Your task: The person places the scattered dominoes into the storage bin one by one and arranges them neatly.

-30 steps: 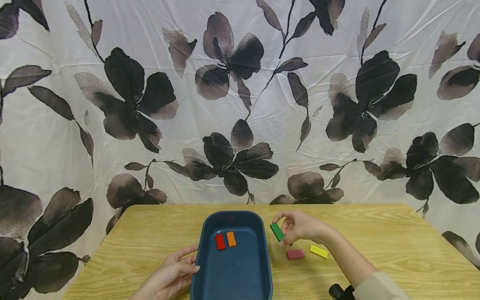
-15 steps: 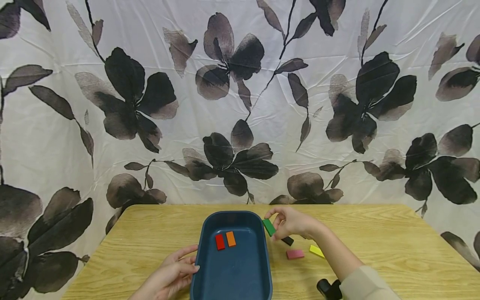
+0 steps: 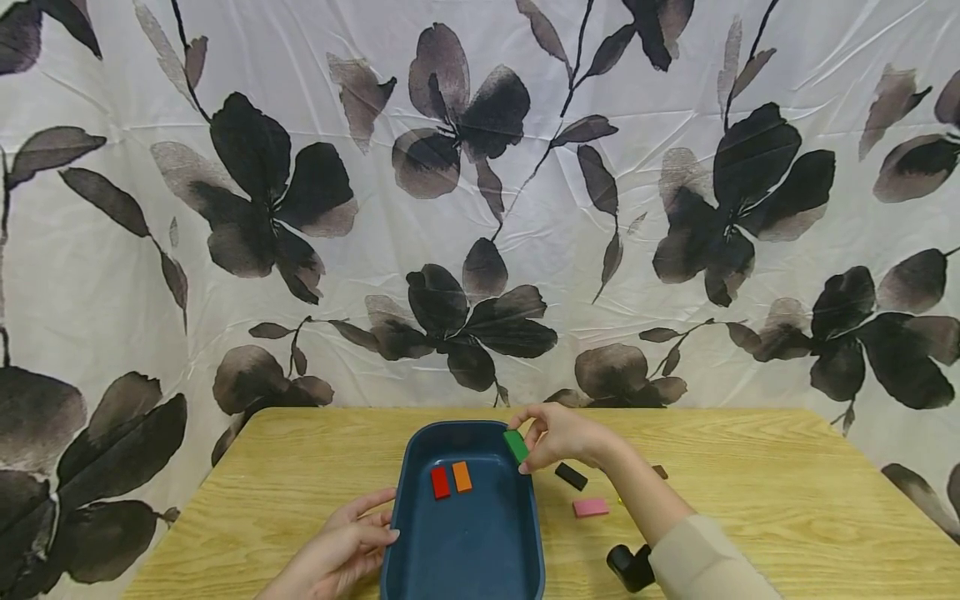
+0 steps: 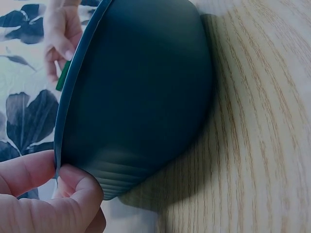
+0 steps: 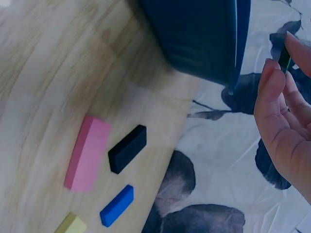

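My left hand [image 3: 337, 543] holds the left side of a dark blue plastic bin [image 3: 465, 560]. In the left wrist view, thumb and fingers pinch its rim. Two small rectangular blocks, one red [image 3: 440, 482] and one orange [image 3: 462, 477], lie side by side in the far part of the bin. At the bin's far right corner, my right hand [image 3: 567, 440] pinches a green block [image 3: 516, 447] between thumb and fingers. It is raised and tilted, overlapping the rim in the head view; in the right wrist view only its narrow edge shows.
Right of the bin lie a black block [image 3: 572, 476], a pink block [image 3: 591, 507] and, near my forearm, a brown block [image 3: 659, 472]. A blue block [image 5: 116, 206] and a yellow block [image 5: 71, 225] show in the right wrist view. Floral cloth [image 3: 480, 208] hangs behind the wooden table [image 3: 322, 450].
My right hand has carried the green block leftward, from beside the bin to its far right corner. The black block has come into sight. My left hand keeps its place on the bin.
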`<action>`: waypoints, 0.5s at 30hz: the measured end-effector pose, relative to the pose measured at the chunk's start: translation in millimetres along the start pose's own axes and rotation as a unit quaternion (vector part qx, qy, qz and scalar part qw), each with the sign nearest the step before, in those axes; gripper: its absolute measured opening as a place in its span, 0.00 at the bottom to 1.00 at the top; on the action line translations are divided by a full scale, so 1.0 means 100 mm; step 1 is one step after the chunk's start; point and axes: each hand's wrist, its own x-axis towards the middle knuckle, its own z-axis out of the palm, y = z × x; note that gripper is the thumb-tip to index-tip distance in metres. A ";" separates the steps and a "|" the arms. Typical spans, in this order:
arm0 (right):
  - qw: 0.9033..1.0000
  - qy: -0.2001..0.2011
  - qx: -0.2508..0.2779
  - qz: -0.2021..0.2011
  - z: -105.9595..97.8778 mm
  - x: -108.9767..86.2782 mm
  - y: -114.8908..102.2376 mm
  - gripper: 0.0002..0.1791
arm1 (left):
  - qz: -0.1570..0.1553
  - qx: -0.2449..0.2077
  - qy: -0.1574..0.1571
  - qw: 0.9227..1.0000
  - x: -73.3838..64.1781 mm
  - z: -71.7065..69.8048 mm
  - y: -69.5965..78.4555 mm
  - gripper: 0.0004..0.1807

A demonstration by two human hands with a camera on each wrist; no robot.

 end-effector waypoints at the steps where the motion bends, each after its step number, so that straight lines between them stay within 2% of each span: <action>1: 1.000 -0.002 0.001 -0.001 0.01 0.01 -0.01 0.27 | 0.000 -0.002 -0.001 1.000 0.00 0.00 0.00 0.38; 15: 1.000 0.004 0.018 0.009 0.13 0.17 -0.10 0.28 | 0.000 -0.009 -0.005 1.000 0.00 -0.01 0.00 0.40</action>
